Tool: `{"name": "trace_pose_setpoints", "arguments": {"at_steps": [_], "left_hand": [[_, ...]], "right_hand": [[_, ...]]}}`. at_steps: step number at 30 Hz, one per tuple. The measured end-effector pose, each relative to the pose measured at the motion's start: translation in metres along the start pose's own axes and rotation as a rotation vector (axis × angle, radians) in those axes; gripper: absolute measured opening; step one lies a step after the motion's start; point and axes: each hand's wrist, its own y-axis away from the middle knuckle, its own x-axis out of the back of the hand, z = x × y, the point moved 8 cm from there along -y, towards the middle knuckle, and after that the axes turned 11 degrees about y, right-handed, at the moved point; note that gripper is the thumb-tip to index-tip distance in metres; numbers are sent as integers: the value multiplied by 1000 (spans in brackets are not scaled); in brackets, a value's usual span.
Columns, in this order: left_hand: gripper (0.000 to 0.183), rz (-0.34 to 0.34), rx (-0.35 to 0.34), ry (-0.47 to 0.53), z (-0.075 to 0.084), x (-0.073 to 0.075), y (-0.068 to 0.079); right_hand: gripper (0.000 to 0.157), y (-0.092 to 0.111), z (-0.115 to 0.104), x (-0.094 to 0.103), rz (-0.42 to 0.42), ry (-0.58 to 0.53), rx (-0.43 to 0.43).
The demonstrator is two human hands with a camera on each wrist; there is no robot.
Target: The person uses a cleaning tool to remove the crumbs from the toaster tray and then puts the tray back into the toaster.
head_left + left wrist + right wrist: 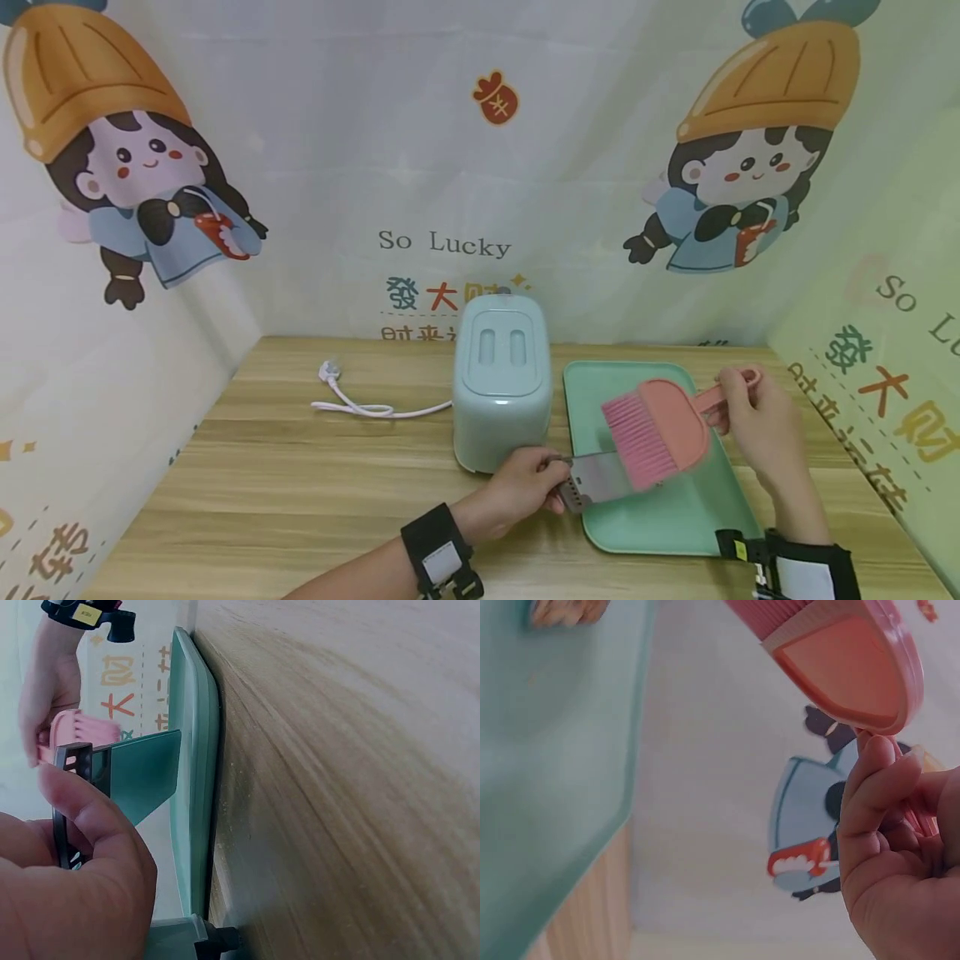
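Observation:
My left hand [525, 486] grips the dark slotted end of a toaster crumb tray [600, 473], a flat metal plate reaching out over the green tray [697, 521]. In the left wrist view the plate [146, 776] tilts down, its far edge close to the green tray's rim. By its handle, my right hand [768, 433] holds a pink brush [678, 425], bristles pointing left. The bristles overlap the plate's right end in the head view. Some brown crumbs [566, 611] show at the top left of the right wrist view. Just left of the green tray stands a pale green toaster [498, 433].
A white power cord [390, 413] with its plug [328, 372] lies on the wooden table [322, 500], left of the toaster. Behind and at both sides hangs a printed cloth [337, 167] with cartoon figures and lettering.

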Motion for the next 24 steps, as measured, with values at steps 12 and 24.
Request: {"name": "trace_pose_setpoints", "arguments": {"at_steps": [12,24], "left_hand": [[13,-4,13,-2,2,0,2],[13,1,-3,-30,4,2,5]], "right_hand": [[30,3,-22,-31,-96,-28,113],[37,-1,18,-8,4,123,7]]}}
